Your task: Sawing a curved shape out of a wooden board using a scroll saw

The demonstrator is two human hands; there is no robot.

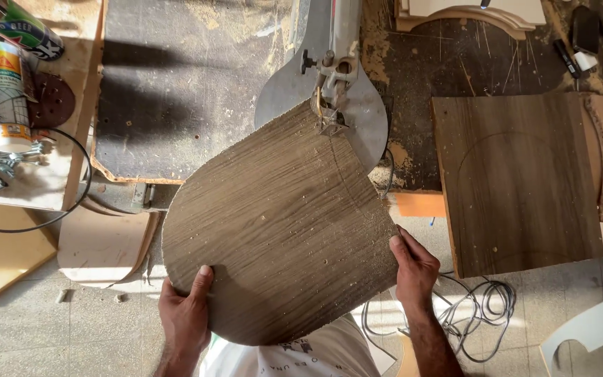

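Observation:
A brown wood-grain board, rounded along its left and near edges, lies on the metal table of a scroll saw. The saw's blade guard and blade meet the board at its far tip. My left hand grips the board's near left edge, thumb on top. At the board's right edge, my right hand holds it with fingers over the rim. A curved pencil line runs down from the blade.
A second brown board with a drawn arc lies at the right. A sealant cartridge and sanding disc sit on a bench at left. Cables coil on the tiled floor. Offcuts lie below left.

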